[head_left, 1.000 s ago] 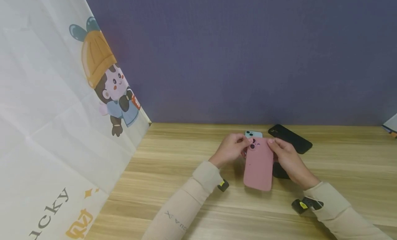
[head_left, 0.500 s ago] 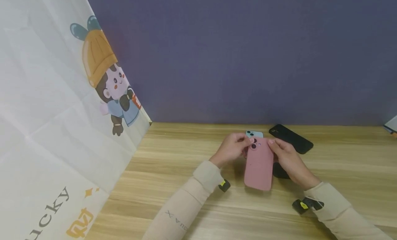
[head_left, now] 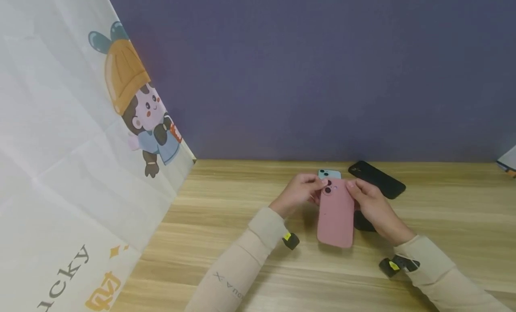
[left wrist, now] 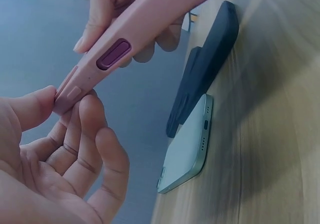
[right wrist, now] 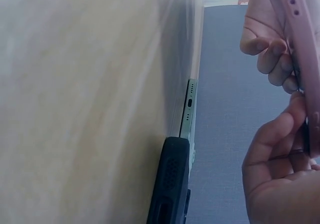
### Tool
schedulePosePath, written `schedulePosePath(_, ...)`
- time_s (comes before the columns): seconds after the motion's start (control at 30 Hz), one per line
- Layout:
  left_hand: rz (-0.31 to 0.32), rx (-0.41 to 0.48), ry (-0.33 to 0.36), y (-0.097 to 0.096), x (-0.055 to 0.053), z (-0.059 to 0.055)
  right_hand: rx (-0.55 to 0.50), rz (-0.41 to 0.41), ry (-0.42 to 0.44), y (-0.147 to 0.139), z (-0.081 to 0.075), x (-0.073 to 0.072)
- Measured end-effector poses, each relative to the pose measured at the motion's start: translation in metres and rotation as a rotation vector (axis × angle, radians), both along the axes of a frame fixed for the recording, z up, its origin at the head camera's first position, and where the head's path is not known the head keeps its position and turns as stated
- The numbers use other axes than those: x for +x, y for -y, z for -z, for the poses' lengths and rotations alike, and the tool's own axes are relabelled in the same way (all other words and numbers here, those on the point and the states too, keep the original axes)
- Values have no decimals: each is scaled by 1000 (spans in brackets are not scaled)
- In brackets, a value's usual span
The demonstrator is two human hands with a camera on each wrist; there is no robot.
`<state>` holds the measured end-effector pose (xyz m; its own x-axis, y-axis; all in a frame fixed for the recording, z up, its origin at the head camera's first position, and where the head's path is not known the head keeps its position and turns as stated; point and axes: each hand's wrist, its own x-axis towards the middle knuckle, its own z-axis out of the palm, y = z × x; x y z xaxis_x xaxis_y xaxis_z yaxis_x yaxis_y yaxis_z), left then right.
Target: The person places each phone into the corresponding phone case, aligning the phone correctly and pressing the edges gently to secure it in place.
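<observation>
A phone in a pink case point(head_left: 336, 218) is held up over the table, its back and camera lenses facing the head view. My left hand point(head_left: 299, 193) pinches its top left corner between thumb and fingers, close to the lenses. At the top right corner my right hand point(head_left: 375, 209) grips the case, thumb on the back and fingers behind. In the left wrist view the long edge of the case point(left wrist: 145, 27) has an oblong cut-out, with something dark pink inside. The right wrist view shows small holes in the case's edge point(right wrist: 300, 44). Its front is mostly hidden.
A pale mint phone point(head_left: 330, 173) lies on the wooden table point(head_left: 225, 200) behind the pink case. A black-cased phone point(head_left: 376, 180) lies at the back right, and another black item point(head_left: 364, 223) is partly hidden under my right hand. A dark panel point(head_left: 302, 79) stands behind.
Both hands keep almost the same hold on the pink case. Only a very slight shift of the head view shows; the other phones stay put.
</observation>
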<state>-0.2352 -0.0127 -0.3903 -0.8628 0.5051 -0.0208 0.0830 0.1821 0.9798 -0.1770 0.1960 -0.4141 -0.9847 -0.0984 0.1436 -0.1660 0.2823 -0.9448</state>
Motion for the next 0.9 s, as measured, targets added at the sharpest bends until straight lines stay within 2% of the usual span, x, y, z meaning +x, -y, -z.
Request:
schedulePosePath(0.23, -11, -11, 9, 1, -1, 1, 36, 8, 15, 0, 0, -2)
schedulePosePath(0.43, -27, 15, 15, 2, -1, 2, 35, -3, 34, 1, -1, -2)
schedulePosePath(0.73, -87, 47, 30, 6, 0, -5, 27, -61, 91, 2, -6, 0)
schedulePosePath(0.9, -132, 106, 49, 6, -4, -8, 47, -65, 76, 2, -8, 1)
